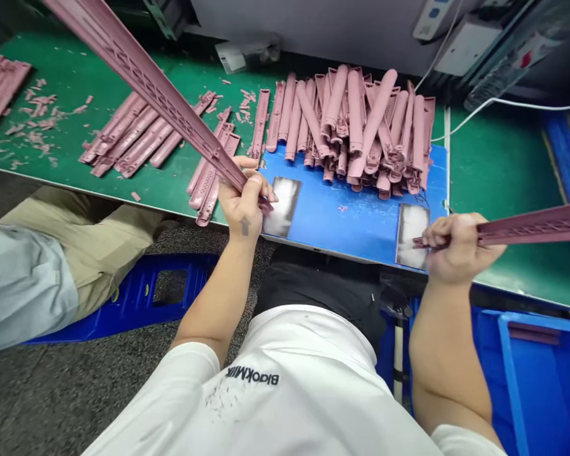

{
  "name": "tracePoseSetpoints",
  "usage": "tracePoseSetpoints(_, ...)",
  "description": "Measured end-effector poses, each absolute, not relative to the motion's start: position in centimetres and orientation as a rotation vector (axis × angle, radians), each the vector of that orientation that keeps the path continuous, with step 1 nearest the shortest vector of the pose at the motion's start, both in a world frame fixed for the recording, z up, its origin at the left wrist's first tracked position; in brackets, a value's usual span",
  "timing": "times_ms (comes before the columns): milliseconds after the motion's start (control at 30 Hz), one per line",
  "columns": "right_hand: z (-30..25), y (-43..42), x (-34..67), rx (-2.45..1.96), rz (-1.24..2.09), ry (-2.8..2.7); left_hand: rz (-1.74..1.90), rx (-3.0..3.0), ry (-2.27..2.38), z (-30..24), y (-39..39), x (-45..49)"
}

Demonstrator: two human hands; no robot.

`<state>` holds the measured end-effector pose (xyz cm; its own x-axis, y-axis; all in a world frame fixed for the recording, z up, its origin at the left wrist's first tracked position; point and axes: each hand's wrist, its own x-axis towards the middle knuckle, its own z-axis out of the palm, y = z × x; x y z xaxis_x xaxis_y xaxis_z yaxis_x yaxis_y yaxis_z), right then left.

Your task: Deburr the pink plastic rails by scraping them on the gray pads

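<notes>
While hands (244,202) (460,247) grip strips (161,98) (536,228), a heap (356,120) crowds the board (346,218).

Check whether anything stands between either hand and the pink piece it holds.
Nothing visible does. The left hand closes directly on one long pink piece, the right hand on another pink piece; the pink heap lies farther back.

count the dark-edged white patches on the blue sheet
2: the left patch is close by the left hand, and the right patch is partly hidden behind the right hand. The piled pink pieces could cover more.
</notes>
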<state>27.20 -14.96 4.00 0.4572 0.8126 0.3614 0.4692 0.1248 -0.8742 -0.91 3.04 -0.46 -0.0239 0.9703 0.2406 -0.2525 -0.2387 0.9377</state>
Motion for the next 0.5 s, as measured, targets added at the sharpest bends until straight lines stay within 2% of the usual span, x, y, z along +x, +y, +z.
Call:
tracePoseSetpoints(200, 1.0, -15.0, 28.7, -1.406, 0.040, -0.832, 1.494, 1.381, 0.791, -1.8, 2.7, -0.6)
tracePoseSetpoints(367, -0.6, -15.3, 29.9, -1.403, 0.159, -0.849, 1.476, 1.375, 0.755, -1.3, 2.8, -0.8)
tracePoseSetpoints(500, -1.1, -14.8, 29.9, -1.399, 0.020, -0.785, 1.448, 1.401, 0.841, -1.6, 2.9, -0.7)
